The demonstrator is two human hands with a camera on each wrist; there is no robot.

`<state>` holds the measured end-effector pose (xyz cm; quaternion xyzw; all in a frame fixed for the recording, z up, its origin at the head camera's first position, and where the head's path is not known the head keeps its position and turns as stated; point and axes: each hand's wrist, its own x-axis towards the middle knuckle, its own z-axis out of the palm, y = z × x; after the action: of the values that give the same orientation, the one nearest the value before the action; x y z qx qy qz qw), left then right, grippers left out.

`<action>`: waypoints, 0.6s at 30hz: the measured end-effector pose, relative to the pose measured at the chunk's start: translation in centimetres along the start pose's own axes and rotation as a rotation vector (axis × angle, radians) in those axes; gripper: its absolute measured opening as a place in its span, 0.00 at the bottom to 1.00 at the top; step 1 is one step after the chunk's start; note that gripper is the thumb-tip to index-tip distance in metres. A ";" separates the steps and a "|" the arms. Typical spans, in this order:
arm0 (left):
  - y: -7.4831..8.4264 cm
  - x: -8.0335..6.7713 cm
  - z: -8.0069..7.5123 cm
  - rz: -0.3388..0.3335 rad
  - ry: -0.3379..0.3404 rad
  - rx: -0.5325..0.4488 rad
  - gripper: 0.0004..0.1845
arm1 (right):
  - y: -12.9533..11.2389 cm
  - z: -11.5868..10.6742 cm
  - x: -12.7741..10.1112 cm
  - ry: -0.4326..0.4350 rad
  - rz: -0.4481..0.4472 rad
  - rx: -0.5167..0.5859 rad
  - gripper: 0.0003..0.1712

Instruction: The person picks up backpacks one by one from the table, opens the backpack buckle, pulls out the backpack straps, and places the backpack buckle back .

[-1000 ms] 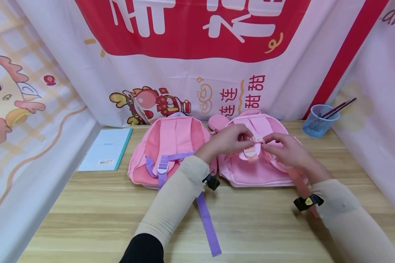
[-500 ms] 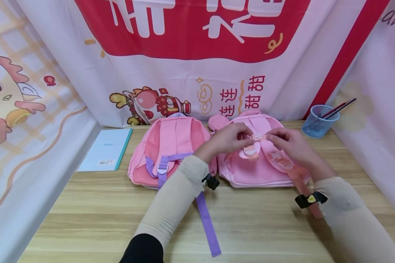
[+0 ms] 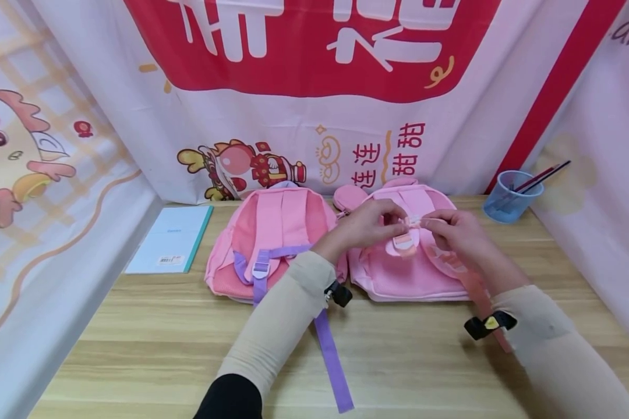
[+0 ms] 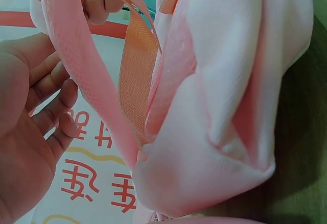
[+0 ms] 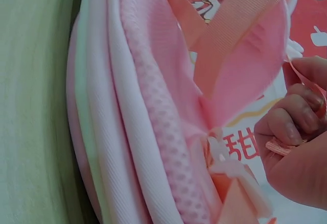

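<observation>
A pink backpack lies at the right with its shoulder straps facing up. Above its back panel my left hand pinches a small pale buckle on a strap, between thumb and fingers. Facing it, my right hand pinches a thin peach strap at the buckle's other side. In the right wrist view, the curled fingers also hold some peach webbing. The left wrist view shows the padded shoulder strap in front of the left hand, hiding its fingertips. A wide peach strap hangs behind.
A second pink backpack lies left of the first, its purple strap trailing forward over the wooden table. A light blue notebook is at far left. A blue cup with pens stands back right. A round pink pouch lies between the bags.
My right hand moved slightly away from the buckle to the right, then came back close to it. The left hand stays at the buckle. The head view has shifted slightly.
</observation>
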<state>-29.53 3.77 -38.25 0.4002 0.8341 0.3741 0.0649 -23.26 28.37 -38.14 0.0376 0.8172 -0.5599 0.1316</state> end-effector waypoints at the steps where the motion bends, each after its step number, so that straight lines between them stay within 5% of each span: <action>1: 0.0 0.0 0.1 0.002 0.002 -0.005 0.12 | 0.0 0.1 0.0 0.001 0.000 0.018 0.24; 12: 0.2 0.0 0.2 -0.004 0.026 -0.006 0.11 | 0.0 0.8 0.3 0.006 0.000 0.072 0.22; 18: 0.1 0.0 0.2 0.019 0.028 -0.015 0.11 | 0.1 1.4 0.6 -0.019 0.042 0.223 0.11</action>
<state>-29.37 3.89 -38.33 0.4023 0.8282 0.3865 0.0525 -23.61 27.03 -38.83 0.0635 0.7475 -0.6449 0.1460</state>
